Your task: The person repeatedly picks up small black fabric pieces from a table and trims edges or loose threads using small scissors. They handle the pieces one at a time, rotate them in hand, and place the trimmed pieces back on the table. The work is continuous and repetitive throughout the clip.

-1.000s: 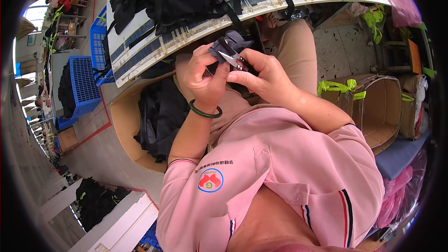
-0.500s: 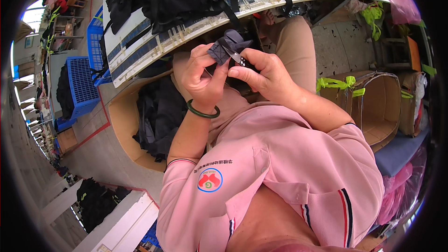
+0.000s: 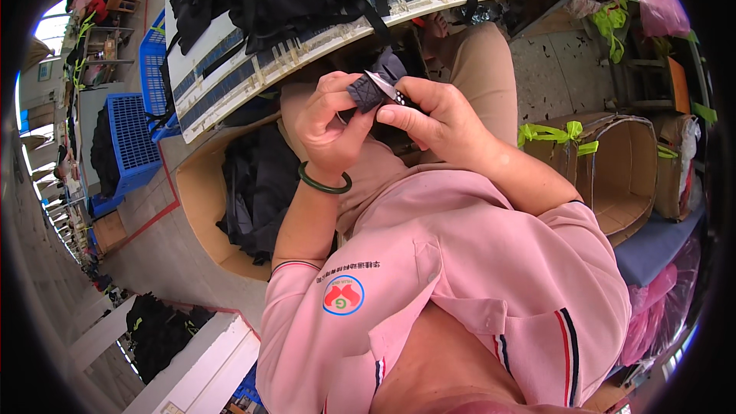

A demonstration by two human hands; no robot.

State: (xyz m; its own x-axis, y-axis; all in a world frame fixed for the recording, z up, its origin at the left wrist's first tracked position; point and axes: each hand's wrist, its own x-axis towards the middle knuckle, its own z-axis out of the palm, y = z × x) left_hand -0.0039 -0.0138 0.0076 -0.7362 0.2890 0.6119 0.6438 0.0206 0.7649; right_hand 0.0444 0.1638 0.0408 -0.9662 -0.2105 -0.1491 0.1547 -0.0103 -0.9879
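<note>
cloth (image 3: pixel 363 93), at the frame's upper middle, is pinched by the left hand (image 3: pixel 330 126) while the right hand (image 3: pixel 435 111) grips snips (image 3: pixel 396 95) over it, best worked with cloth taut and snips angled clear of the left hand.

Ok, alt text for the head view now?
A person's left hand pinches dark fabric while the right hand holds small scissors over it, beside a table heaped with black cloth. A cardboard box of dark cloth stands to the left.

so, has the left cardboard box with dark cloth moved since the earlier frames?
No: the cardboard box sits the same against the table corner; both drift slightly left together in view.
</note>
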